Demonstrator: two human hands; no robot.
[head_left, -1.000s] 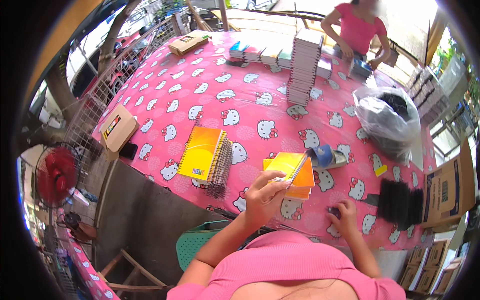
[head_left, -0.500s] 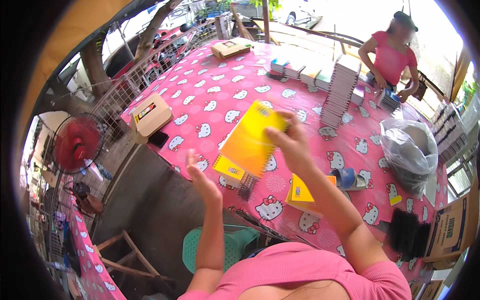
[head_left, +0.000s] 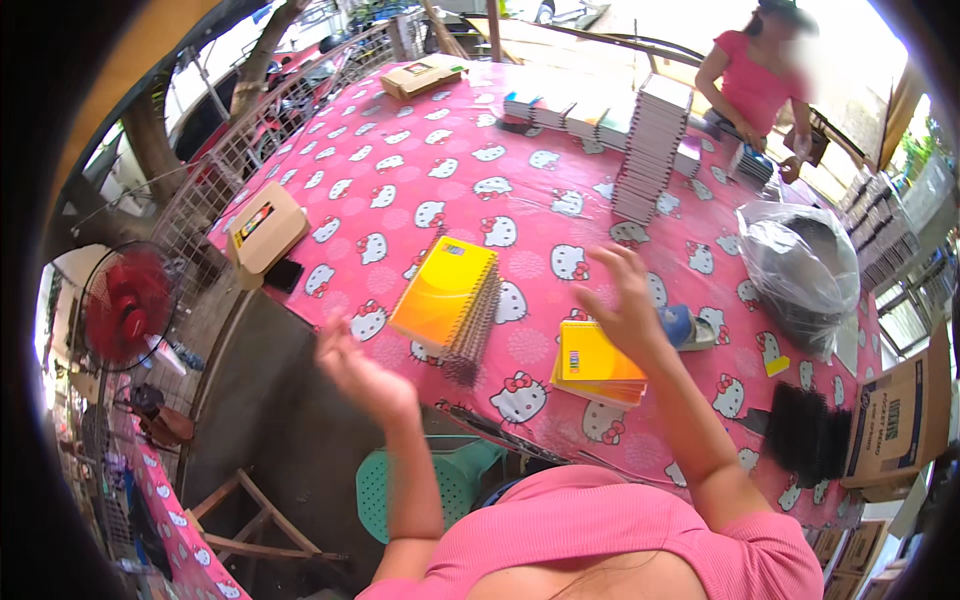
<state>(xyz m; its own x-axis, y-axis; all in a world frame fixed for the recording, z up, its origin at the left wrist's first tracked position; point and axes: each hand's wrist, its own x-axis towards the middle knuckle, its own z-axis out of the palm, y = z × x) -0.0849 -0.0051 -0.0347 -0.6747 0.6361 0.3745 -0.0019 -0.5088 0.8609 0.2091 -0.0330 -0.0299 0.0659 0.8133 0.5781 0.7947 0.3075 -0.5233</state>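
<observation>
A stack of yellow-orange spiral notebooks [head_left: 446,290] sits near the table's front edge, its black coils facing right. My left hand [head_left: 366,375] hovers beside that stack, off the table edge, fingers apart and holding nothing. My right hand [head_left: 625,308] is raised just above a second, lower pile of yellow notebook covers or sheets [head_left: 590,365], whose layers are slightly fanned. Its fingers are spread and empty. Right of that pile, partly behind my right hand, lies a blue and grey tool or roll [head_left: 686,328] that I cannot make out fully.
Tall notebook stacks [head_left: 650,150] stand at the back, near a co-worker [head_left: 762,75] handling notebooks. A clear plastic bag [head_left: 800,270], black coils [head_left: 808,430] and a carton [head_left: 900,420] are at right. Cardboard boxes [head_left: 268,228], a red fan [head_left: 128,305] and a green stool [head_left: 415,490] are leftward.
The yellow notebook from my right hand now lies on the left stack, released. My right hand has moved right and down toward the second pile; my left hand has shifted slightly left.
</observation>
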